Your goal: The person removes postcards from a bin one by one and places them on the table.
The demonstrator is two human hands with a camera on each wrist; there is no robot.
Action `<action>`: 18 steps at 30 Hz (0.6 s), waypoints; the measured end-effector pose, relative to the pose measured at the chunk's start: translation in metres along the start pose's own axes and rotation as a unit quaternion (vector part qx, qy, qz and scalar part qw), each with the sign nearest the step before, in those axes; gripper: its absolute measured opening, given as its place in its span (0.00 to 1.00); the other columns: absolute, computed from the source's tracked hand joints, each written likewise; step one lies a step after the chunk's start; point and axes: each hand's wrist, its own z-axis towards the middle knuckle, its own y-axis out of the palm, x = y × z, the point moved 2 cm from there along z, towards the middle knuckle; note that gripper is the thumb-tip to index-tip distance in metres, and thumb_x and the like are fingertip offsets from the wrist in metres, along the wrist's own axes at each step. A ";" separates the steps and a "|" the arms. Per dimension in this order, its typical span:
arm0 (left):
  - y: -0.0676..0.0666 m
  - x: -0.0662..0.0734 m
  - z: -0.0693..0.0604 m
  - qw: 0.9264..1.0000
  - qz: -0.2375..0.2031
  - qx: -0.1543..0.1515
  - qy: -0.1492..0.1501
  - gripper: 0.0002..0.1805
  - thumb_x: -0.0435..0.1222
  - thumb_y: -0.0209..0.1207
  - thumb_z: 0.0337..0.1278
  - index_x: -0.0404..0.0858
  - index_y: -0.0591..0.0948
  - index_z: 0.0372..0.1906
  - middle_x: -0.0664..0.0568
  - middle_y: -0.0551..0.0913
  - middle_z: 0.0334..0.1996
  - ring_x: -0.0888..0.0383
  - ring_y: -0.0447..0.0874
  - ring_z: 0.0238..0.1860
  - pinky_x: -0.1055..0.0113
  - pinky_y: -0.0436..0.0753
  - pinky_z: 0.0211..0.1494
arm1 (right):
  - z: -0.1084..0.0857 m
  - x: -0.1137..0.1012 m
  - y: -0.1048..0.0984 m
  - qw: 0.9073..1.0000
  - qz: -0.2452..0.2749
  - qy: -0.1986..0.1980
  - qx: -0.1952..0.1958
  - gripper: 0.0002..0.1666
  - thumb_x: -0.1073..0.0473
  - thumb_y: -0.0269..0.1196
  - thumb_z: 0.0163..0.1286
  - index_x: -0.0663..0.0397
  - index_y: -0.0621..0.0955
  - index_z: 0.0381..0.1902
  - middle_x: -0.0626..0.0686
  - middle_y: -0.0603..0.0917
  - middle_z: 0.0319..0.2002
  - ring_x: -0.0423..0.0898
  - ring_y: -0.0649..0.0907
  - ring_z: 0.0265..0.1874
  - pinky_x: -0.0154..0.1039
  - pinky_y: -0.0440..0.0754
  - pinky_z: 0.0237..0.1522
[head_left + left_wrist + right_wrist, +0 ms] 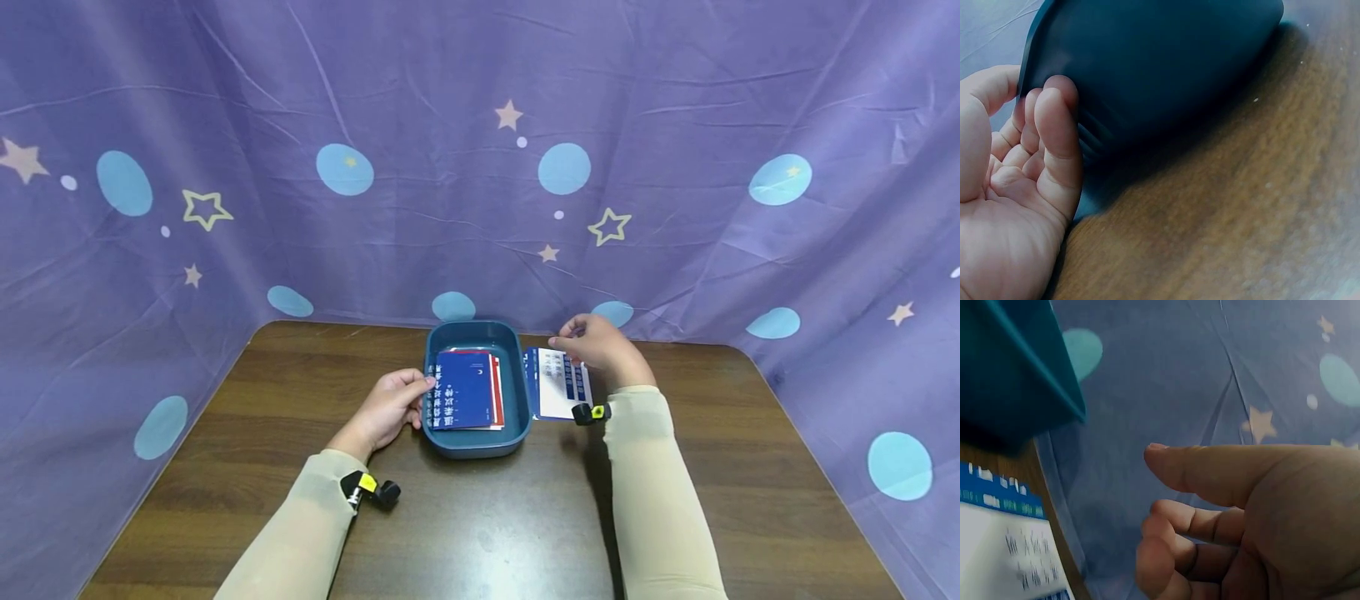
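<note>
Thumb and fingers of the left hand (pixel 393 410) pinch the side of a dark teal tray (pixel 474 450) on a wood-grain counter (pixel 480 533), where a stack of cards (pixel 468 387) already lies, a blue sheet with white Chinese characters topping red and white edges. The right hand (pixel 600 346), loosely bent and apparently empty, hovers by blue-and-white printed cards (pixel 552 407) left flat beside the tray, their number hard to tell.
</note>
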 end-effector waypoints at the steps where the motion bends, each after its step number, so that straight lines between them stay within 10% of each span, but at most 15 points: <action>1: 0.000 0.000 0.000 1.000 -0.002 -0.001 0.001 0.14 0.37 0.60 0.87 0.37 0.78 0.37 0.57 0.76 0.22 0.63 0.78 0.19 0.73 0.81 0.22 | 0.000 -0.004 0.002 1.000 -0.003 -0.007 -0.001 0.20 0.47 0.73 0.80 0.57 0.83 0.53 0.53 0.86 0.37 0.48 0.86 0.35 0.41 0.86 0.37; 18: 0.001 0.000 0.002 1.000 -0.005 0.005 -0.001 0.12 0.35 0.60 0.86 0.37 0.79 0.37 0.58 0.76 0.21 0.63 0.76 0.18 0.73 0.81 0.20 | 0.005 -0.077 0.066 0.997 -0.015 -0.045 -0.056 0.26 0.50 0.74 0.80 0.61 0.81 0.64 0.59 0.92 0.36 0.50 0.91 0.32 0.45 0.96 0.39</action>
